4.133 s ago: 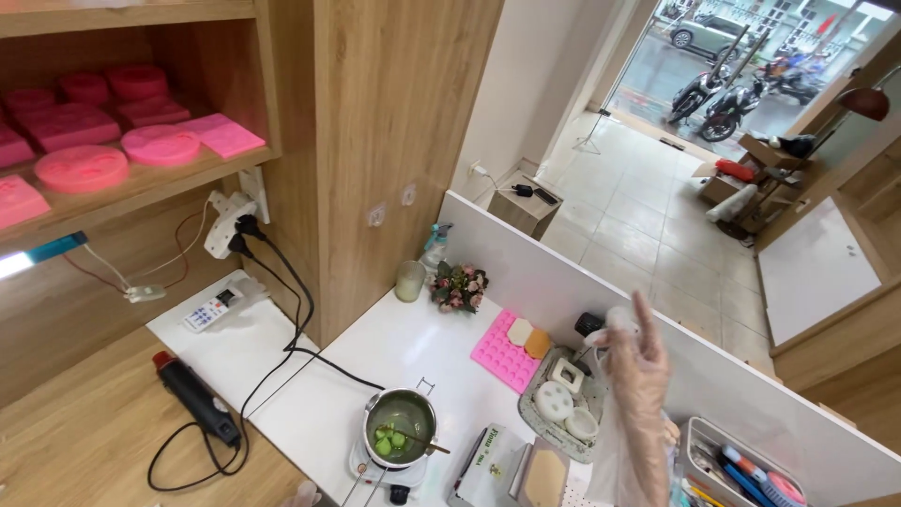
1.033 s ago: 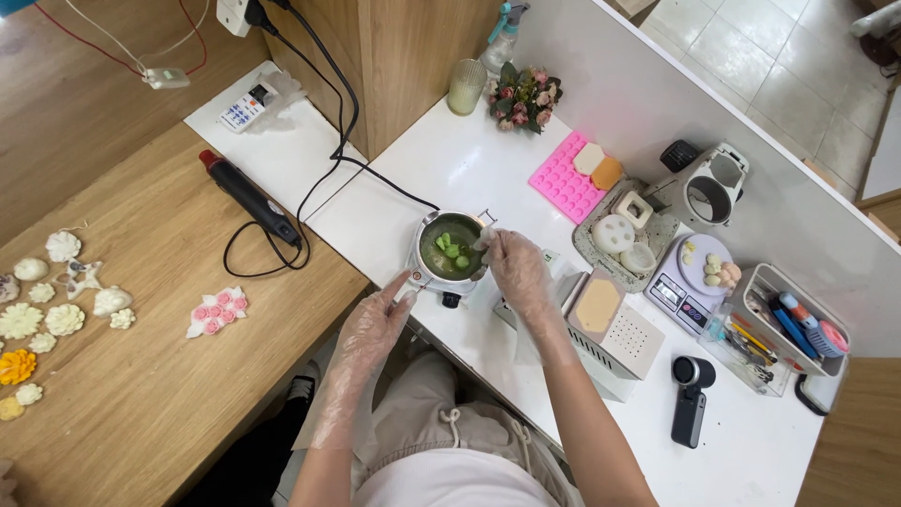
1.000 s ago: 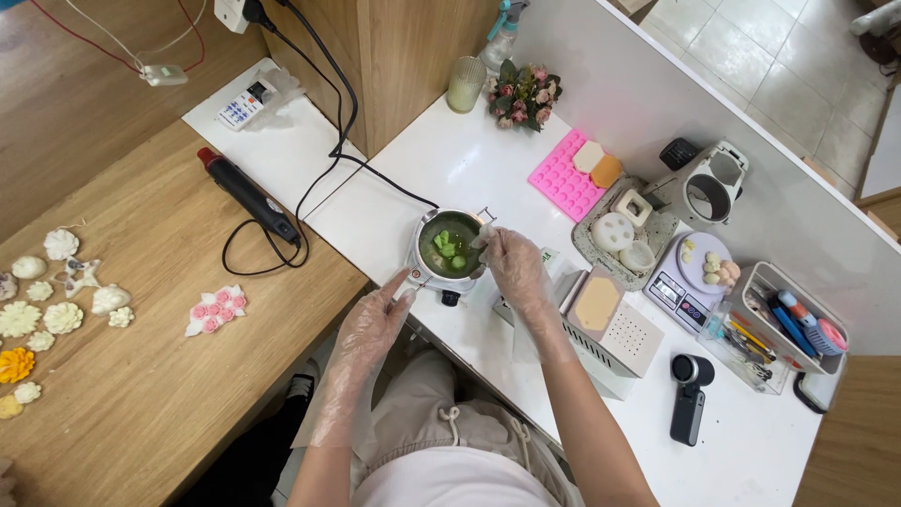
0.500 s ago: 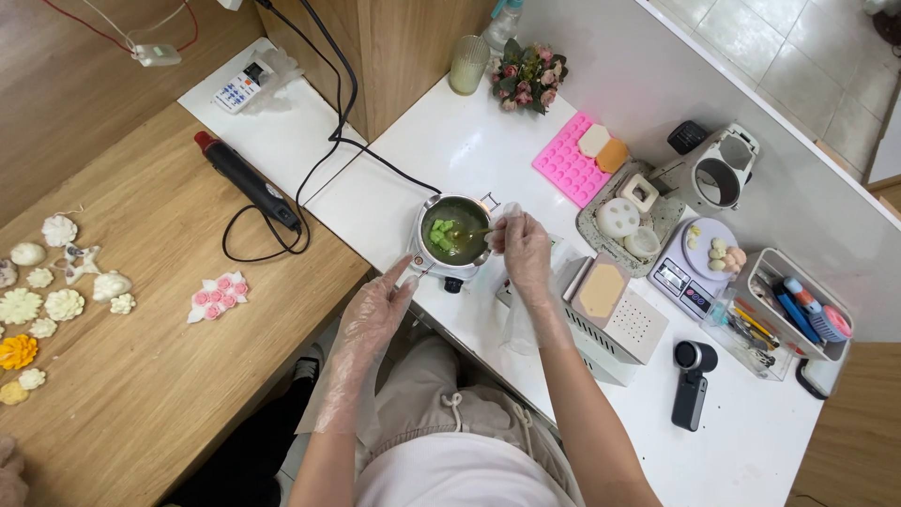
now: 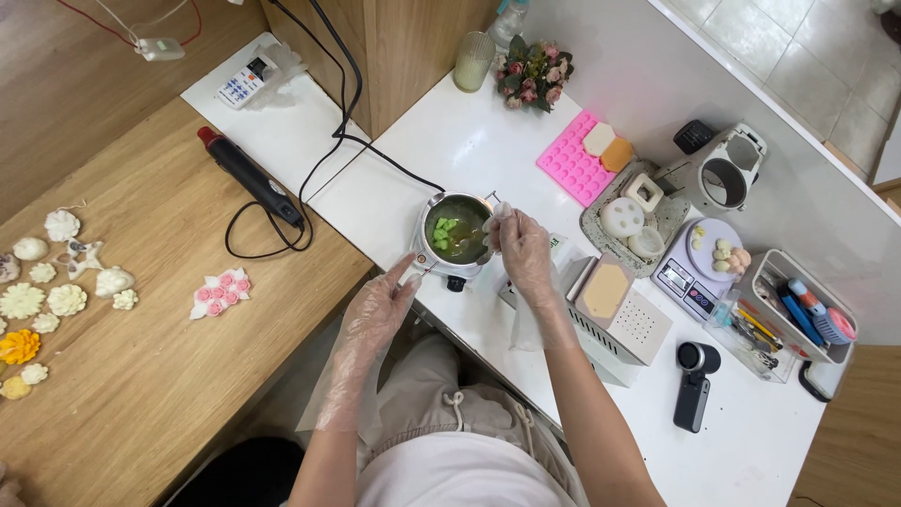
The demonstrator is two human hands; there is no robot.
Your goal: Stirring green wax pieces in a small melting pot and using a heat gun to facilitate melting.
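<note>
A small steel pot (image 5: 433, 260) holding greenish liquid and green chunks (image 5: 441, 232) sits on a little white heater at the white counter's front edge. My right hand (image 5: 522, 250), in a clear plastic glove, pinches a thin stirring stick (image 5: 475, 233) whose tip dips into the pot. My left hand (image 5: 377, 307), also gloved, rests with fingers apart at the counter edge, its fingertips touching the pot's handle side.
A black heat gun (image 5: 248, 176) and cable lie on the wooden table, with pale flower-shaped pieces (image 5: 49, 299) at far left. Right of the pot are a pink mould (image 5: 569, 166), a scale (image 5: 699, 264), a tan block on a white box (image 5: 606, 290) and a tool caddy (image 5: 794, 313).
Four seconds ago my view faced the shelves and doorway with my right hand raised. Now I look down at the pot. In the last second the stick has shifted slightly in the liquid.
</note>
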